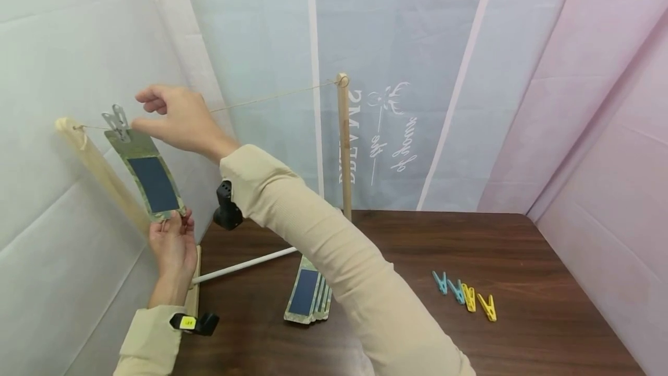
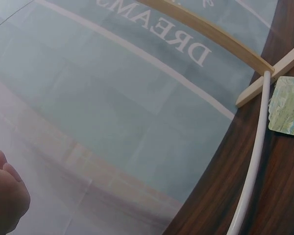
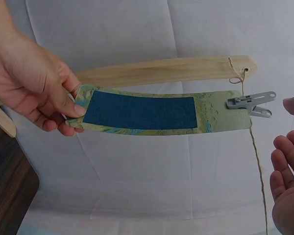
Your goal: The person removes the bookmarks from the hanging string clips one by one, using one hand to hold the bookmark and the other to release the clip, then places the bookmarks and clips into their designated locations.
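A long card, like a bookmark point(image 3: 142, 111), green-patterned with a dark blue panel, hangs by a grey clothespin point(image 3: 250, 101) from a thin string point(image 3: 257, 161). My left hand point(image 1: 173, 245) pinches the card's lower end between thumb and fingers. Beside the clothespin is my right hand point(image 1: 180, 118), its fingers relaxed and apart from the clip, holding nothing. In the right wrist view its fingertips point(image 3: 284, 147) show at the right edge, with a gap to the clothespin. The left wrist view shows only part of the left hand point(image 2: 7, 196).
Wooden posts point(image 1: 344, 149) hold the string, and a white rod point(image 1: 245, 266) runs low between them. A stack of similar cards point(image 1: 304, 293) lies on the dark table point(image 1: 396, 341), partly behind my right sleeve. Blue clothespins point(image 1: 441, 283) and yellow clothespins point(image 1: 487, 307) lie at the right.
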`<state>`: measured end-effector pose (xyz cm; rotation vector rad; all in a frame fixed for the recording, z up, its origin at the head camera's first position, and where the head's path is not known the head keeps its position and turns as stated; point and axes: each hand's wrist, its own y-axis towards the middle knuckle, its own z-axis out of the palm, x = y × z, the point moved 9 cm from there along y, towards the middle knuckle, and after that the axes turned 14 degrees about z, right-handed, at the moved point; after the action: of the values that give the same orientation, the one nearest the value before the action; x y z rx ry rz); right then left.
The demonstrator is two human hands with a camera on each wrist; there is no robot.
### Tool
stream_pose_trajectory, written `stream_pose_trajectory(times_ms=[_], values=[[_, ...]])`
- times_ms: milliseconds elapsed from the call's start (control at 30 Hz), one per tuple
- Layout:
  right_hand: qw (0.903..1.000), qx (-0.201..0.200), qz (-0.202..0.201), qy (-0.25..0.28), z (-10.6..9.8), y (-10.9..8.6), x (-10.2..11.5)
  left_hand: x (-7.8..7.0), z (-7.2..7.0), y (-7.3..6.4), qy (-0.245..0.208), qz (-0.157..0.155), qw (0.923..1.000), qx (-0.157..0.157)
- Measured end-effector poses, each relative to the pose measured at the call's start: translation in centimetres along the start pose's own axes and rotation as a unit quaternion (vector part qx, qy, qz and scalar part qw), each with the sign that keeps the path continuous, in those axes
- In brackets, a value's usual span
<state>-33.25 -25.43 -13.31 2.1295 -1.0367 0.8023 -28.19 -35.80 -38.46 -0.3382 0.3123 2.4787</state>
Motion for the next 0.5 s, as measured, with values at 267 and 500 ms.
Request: stream_pose_trajectory(times_ms=[267, 500], values=[[0.9996, 0.008, 0.016, -0.021, 1.4, 0.3, 0.3, 0.5, 0.3, -0.6, 0.003, 0.001, 0.9994, 0.035], [0.9991, -0.012, 0.033, -0.024, 1.6, 0.5, 0.1, 1.0, 0.4, -0.9, 0.015, -0.002, 0.9984, 0.054]])
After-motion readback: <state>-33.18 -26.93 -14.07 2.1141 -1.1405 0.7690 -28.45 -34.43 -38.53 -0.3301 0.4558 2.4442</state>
